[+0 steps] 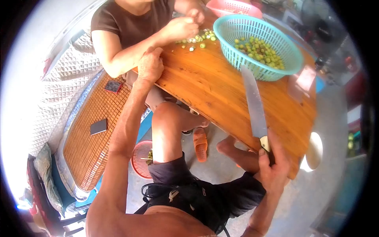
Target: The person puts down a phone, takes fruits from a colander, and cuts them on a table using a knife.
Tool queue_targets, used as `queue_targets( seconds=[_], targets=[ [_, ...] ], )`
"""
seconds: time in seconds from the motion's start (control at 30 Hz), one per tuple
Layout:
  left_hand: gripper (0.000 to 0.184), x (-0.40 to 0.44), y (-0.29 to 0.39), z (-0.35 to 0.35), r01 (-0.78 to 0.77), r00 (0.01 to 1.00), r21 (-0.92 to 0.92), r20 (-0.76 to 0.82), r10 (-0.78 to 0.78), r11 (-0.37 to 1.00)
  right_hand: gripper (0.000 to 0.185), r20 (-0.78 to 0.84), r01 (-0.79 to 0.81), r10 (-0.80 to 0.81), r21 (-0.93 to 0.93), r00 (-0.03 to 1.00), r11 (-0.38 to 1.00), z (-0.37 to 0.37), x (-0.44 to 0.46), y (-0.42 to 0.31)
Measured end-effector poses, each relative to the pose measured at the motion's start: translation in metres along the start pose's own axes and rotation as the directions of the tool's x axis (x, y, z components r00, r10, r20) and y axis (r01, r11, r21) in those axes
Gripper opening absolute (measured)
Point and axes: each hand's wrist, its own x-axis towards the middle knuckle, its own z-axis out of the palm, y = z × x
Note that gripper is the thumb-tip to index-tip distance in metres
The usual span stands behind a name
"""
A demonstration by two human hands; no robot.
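Observation:
My right hand (273,164) is closed around the pale handle of a large kitchen knife (254,104). The broad blade points away from me above the wooden table (193,79), its tip near the rim of a turquoise plastic basket (231,53). Small round green fruits (260,51) lie in that basket. My left hand (151,66) is at the table's left edge with its fingers bent and drawn together; what they hold, if anything, is hidden. Just beyond it, cut green pieces (203,36) are scattered on the tabletop by another person's hands (183,27).
A person in a brown shirt (130,19) sits across the table's left corner. A pink basket (235,8) stands at the back. On the floor are a red basket (141,160) and an orange slipper (200,145). A woven mat (92,146) lies at left with a dark flat object (98,126).

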Motion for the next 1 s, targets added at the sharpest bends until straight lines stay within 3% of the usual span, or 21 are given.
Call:
queue_targets(
  seconds=[0.07,0.27,0.33,0.4,0.43,0.47,0.5,0.53,0.6,0.67,0.73,0.8,0.87,0.93,0.97,1.0],
  targets=[
    [0.027,0.001,-0.007,0.001,-0.003,0.999,-0.022,-0.046,0.002,1.0,0.05,0.005,-0.016,0.016,0.001,1.0,1.0,0.0,0.0,0.001],
    [0.028,0.002,-0.032,-0.006,-0.034,0.997,-0.007,0.065,0.034,0.999,0.05,-0.012,0.006,-0.005,0.047,1.0,0.999,0.003,-0.002,0.009],
    [0.024,0.001,-0.021,-0.017,-0.007,0.996,-0.078,0.084,0.014,0.997,0.051,-0.015,-0.008,0.009,0.042,1.0,0.999,0.002,-0.003,0.009],
    [0.02,0.002,0.003,-0.02,0.121,0.978,-0.318,0.198,-0.059,0.94,0.05,-0.033,-0.004,0.006,0.044,0.999,0.999,0.005,-0.004,0.011],
    [0.019,0.004,0.022,-0.016,0.0,0.993,-0.331,0.108,0.038,0.944,0.05,-0.036,0.003,-0.001,0.043,0.999,0.999,0.006,-0.004,0.011],
    [0.021,0.009,0.045,-0.018,0.081,0.973,-0.386,0.229,0.01,0.919,0.05,-0.024,0.004,-0.003,0.044,1.0,0.999,0.008,-0.003,0.011],
    [0.027,0.014,0.058,-0.006,-0.068,0.983,-0.376,0.132,0.126,0.924,0.05,-0.025,-0.018,0.019,0.053,1.0,0.998,0.008,-0.003,0.011],
    [0.028,0.022,0.082,-0.008,-0.004,0.971,-0.395,0.218,0.099,0.919,0.05,-0.029,-0.041,0.043,0.058,0.999,0.997,0.007,-0.002,0.01],
    [0.026,0.041,0.101,0.014,-0.082,0.976,-0.434,0.146,0.161,0.897,0.05,-0.043,-0.027,0.029,0.05,0.999,0.998,0.008,-0.004,0.012],
    [0.024,0.06,0.111,0.033,-0.216,0.959,-0.343,0.1,0.264,0.914,0.05,-0.071,-0.019,0.022,0.047,0.997,0.999,0.007,-0.007,0.012],
    [0.022,0.066,0.118,0.039,-0.254,0.953,-0.316,0.08,0.292,0.914,0.05,-0.063,-0.015,0.021,0.08,0.998,0.997,0.007,-0.009,0.013],
    [0.024,0.066,0.116,0.039,-0.159,0.968,-0.301,0.14,0.209,0.94,0.051,-0.06,0.001,0.004,0.09,0.998,0.996,0.004,-0.01,0.014],
    [0.02,0.066,0.111,0.027,-0.248,0.96,-0.296,0.05,0.274,0.922,0.051,-0.06,0.024,-0.018,0.104,0.998,0.994,0.0,-0.009,0.015],
    [0.02,0.078,0.116,0.004,-0.286,0.957,-0.44,-0.184,0.226,0.851,0.049,-0.001,-0.009,0.009,0.145,1.0,0.989,-0.006,-0.01,0.012],
    [0.02,0.088,0.125,-0.005,-0.293,0.955,-0.444,-0.183,0.235,0.847,0.049,-0.009,-0.015,0.016,0.144,1.0,0.989,-0.005,-0.017,0.019],
    [0.02,0.099,0.14,-0.02,-0.257,0.966,-0.567,-0.144,0.213,0.782,0.048,-0.041,-0.066,0.079,0.258,0.996,0.964,-0.001,-0.027,0.03]
  ],
)
